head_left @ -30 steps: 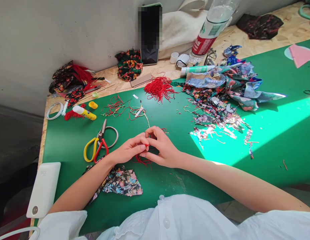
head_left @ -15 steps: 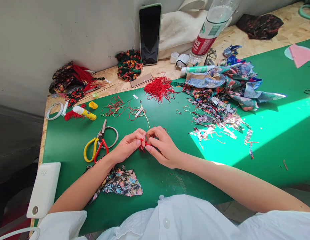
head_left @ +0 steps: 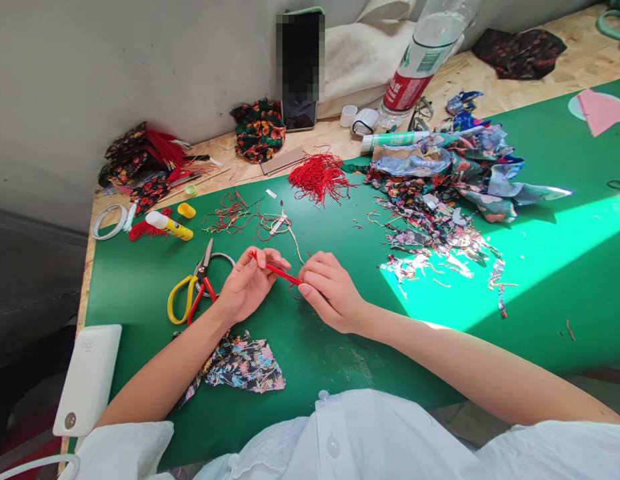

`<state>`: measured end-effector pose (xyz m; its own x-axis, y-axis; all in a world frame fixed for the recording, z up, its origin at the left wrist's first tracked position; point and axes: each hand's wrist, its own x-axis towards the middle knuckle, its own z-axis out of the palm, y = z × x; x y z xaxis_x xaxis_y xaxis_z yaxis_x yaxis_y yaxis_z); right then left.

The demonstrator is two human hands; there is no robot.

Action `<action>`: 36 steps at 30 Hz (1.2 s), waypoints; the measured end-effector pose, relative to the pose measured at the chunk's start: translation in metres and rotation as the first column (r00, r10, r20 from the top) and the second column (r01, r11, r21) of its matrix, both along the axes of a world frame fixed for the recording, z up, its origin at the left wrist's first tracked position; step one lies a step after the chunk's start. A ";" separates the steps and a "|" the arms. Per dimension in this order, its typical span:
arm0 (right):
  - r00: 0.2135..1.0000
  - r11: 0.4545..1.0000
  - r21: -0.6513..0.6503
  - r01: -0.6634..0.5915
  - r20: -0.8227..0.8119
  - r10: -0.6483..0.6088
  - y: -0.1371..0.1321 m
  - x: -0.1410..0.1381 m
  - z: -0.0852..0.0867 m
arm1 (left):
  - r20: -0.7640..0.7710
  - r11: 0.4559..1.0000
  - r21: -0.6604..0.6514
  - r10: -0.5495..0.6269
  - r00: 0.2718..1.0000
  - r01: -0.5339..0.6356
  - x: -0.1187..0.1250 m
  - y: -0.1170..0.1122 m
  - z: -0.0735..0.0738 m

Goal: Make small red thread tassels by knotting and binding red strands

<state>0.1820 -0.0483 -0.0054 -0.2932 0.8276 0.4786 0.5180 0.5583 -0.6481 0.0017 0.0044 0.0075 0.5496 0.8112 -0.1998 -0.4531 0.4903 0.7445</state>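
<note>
Red threads (head_left: 283, 272), gathered in a slim bundle, stretch between the two hands above the green tabletop (head_left: 133, 297). Beside the left wrist lie scissors (head_left: 202, 270) with one yellow and one red handle, partly over a thin ring (head_left: 224, 255). Just past the hands, a pale cord (head_left: 294, 238) runs toward the right fingers; farther off sits a tangled mound of red thread (head_left: 320, 177). At the far left are a glue stick (head_left: 169, 225) and a yellow cap (head_left: 187, 211). To the far right, a heap of fabric scraps (head_left: 440, 167) spills shreds into bright sunlight, with a bottle (head_left: 415, 67) behind it.

Left forearm covers part of a floral cloth (head_left: 245, 363). Blocky blur masks most of the phone (head_left: 299, 113), and the bottle's top is cut off. Whether the cord touches the right hand (head_left: 330, 293) I cannot tell.

Thumb and fingers of the left hand (head_left: 250, 283) pinch one end of the threads, the other fingers loosely curled; the right fingers close narrowly on the other end. The bundle looks soft and straight, with a small loop hanging below the right thumb. Scraps are crumpled and jagged; the bottle is clear plastic, its label red and white.
</note>
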 end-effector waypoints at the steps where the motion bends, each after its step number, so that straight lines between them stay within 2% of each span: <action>1: 1.000 1.000 0.009 -0.003 0.011 0.003 0.000 0.000 0.000 | 0.006 1.000 -0.016 0.011 1.000 -0.011 -0.001 0.000 0.000; 6: 0.994 0.997 0.081 0.003 0.112 -0.012 0.001 0.000 -0.003 | 0.007 0.996 -0.070 0.052 0.999 -0.052 -0.002 0.002 0.002; 11: 0.970 0.973 0.229 -0.019 0.239 -0.038 0.000 0.000 -0.005 | 0.064 0.988 -0.153 0.015 0.998 -0.005 -0.001 0.003 0.006; 14: 0.949 0.942 0.326 -0.079 0.315 -0.029 0.000 0.001 -0.004 | 0.076 0.989 -0.144 -0.008 0.997 0.019 -0.001 0.004 0.005; 19: 0.910 0.891 0.424 -0.162 0.413 -0.031 -0.001 0.002 -0.005 | -0.032 0.994 -0.093 -0.054 0.998 0.051 -0.001 0.004 0.002; 29: 0.804 0.828 0.372 -0.419 0.575 0.149 -0.005 0.000 -0.017 | -0.120 0.994 -0.064 -0.100 0.988 0.093 0.000 0.003 -0.001; 33: 0.824 0.832 0.356 -0.425 0.534 0.192 -0.005 0.001 -0.012 | -0.128 0.992 -0.066 -0.115 0.985 0.107 0.000 0.003 -0.002; 36: 0.867 0.870 0.366 -0.330 0.483 0.126 -0.002 0.005 -0.005 | -0.148 0.991 -0.066 -0.128 0.981 0.119 0.000 0.003 -0.003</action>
